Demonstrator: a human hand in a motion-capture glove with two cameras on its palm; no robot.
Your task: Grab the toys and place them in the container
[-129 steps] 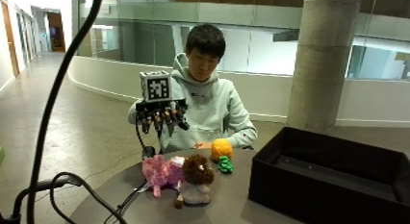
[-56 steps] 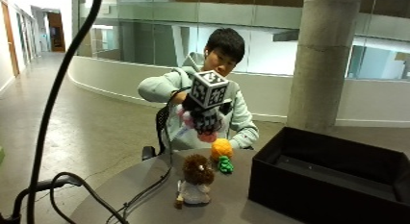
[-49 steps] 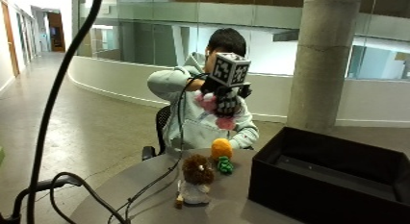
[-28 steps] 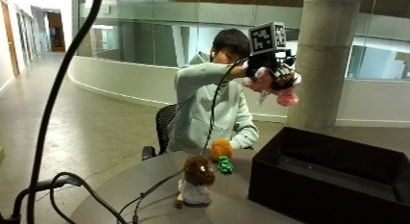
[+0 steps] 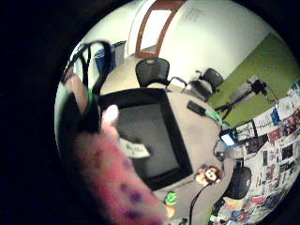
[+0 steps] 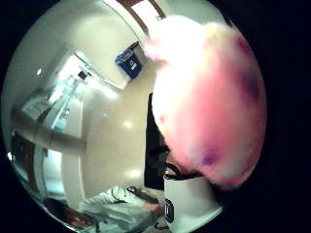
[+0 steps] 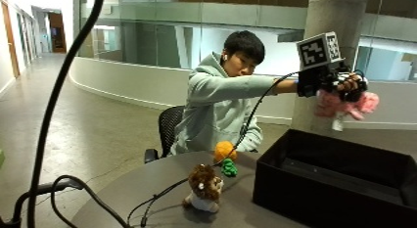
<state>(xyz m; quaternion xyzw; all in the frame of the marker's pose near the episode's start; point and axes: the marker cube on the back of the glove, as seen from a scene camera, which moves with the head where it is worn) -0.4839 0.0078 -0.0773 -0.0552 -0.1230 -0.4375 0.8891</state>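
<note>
Now the pink toy (image 7: 342, 105) hangs below the grip (image 7: 335, 83), above the container (image 7: 338, 184).

The outside view stands low beside the round grey table (image 7: 130, 189), looking across it at the seated person and the black gloved right hand (image 7: 338, 86) raised above the large black rectangular container (image 7: 338, 189). The little-finger-side palm view looks down from well above onto that same container (image 5: 140, 136) and the table (the brown plush monkey (image 5: 208, 174) shows in both). The thumb-side palm view faces the floor and the person, with the pink fuzzy plush toy (image 6: 209, 97) very close against it, filling much of the picture; the container's edge (image 6: 150, 150) shows beside it
</note>
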